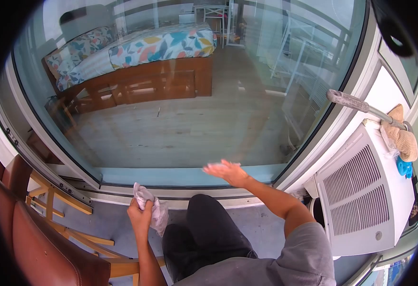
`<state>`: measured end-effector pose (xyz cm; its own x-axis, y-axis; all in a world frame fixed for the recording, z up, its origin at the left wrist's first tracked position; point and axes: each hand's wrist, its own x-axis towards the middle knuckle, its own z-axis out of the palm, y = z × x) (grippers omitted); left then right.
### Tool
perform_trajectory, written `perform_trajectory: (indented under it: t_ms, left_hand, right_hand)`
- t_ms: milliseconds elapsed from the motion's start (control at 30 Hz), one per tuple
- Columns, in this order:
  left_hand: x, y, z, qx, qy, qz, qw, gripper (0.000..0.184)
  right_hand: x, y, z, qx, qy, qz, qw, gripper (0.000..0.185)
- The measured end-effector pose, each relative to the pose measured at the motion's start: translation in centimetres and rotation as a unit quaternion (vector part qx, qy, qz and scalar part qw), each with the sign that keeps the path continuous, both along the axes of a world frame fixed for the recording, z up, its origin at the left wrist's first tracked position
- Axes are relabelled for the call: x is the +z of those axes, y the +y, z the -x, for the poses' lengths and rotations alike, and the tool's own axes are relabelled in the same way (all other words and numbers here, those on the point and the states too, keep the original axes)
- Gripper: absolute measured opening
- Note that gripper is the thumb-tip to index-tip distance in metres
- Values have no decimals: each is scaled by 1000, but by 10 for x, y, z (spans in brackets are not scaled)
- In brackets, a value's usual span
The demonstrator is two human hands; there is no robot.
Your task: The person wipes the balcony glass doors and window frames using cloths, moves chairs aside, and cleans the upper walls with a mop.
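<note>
My left hand (pixel 140 215) is closed round a crumpled, pale pinkish-white cloth (pixel 157 217), which hangs from it in front of the lower window frame. My right hand (pixel 225 173) is stretched out flat, fingers extended, by the lower part of a large glass pane (pixel 171 128). Whether its fingers touch the glass is hard to tell. A whitish patch shows along these fingers, too small to make out.
A white louvred unit (pixel 356 190) stands at right, with a grey-handled pole (pixel 361 103), a beige cloth (pixel 403 143) and a blue item (pixel 404 168) on it. A brown chair (pixel 51 238) stands at left. Behind the glass is a bed (pixel 137 78).
</note>
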<state>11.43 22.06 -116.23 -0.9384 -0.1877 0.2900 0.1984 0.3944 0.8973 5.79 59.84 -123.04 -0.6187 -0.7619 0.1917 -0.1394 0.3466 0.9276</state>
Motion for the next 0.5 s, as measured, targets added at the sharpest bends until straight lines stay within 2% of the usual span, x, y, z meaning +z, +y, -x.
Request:
perform_trajectory:
  t_ms: [33, 67, 133, 200, 233, 300, 333, 367, 400, 433, 467, 500]
  left_hand:
    - [1, -1, -4, -1, 0, 1, 1000, 22]
    - [3, -3, -8, -12, 3, 17, 1000, 22]
    - [2, -6, -13, -28, 3, 39, 999, 22]
    - [-9, -11, -12, -5, -40, -11, 999, 24]
    - [-12, -10, -9, -16, -45, -7, 999, 24]
    - [-18, -8, -4, -11, -54, -27, 998, 26]
    - [-16, -2, -4, -19, -60, -23, 998, 26]
    - [-12, 4, -4, -29, -55, -11, 998, 26]
    - [-9, 10, -3, -39, -51, 1, 998, 27]
    - [-11, 13, -2, -45, -58, 8, 997, 27]
    - [-15, 17, -1, -50, -53, 10, 997, 27]
    - [-18, 17, 0, -55, -48, 12, 997, 26]
  right_hand:
    - [-28, 17, -5, -11, -103, -24, 994, 70]
    - [-23, 26, -11, -13, -104, -22, 994, 70]
    - [-4, 44, -10, 14, -195, 88, 977, 67]
    - [39, 61, -8, 53, -131, 121, 983, 65]
    - [71, 69, -8, 42, -134, 126, 982, 65]
    - [154, 76, -10, 6, 29, 222, 975, 64]
    - [211, 72, -18, -63, 56, 244, 966, 61]
    - [244, 85, -11, -31, 165, 264, 950, 57]
    - [282, 101, -3, 46, 219, 332, 917, 54]
    - [299, 115, 1, 122, 271, 394, 870, 53]
    - [287, 121, -1, 112, 268, 400, 869, 53]
    - [273, 123, -1, 112, 301, 448, 834, 55]
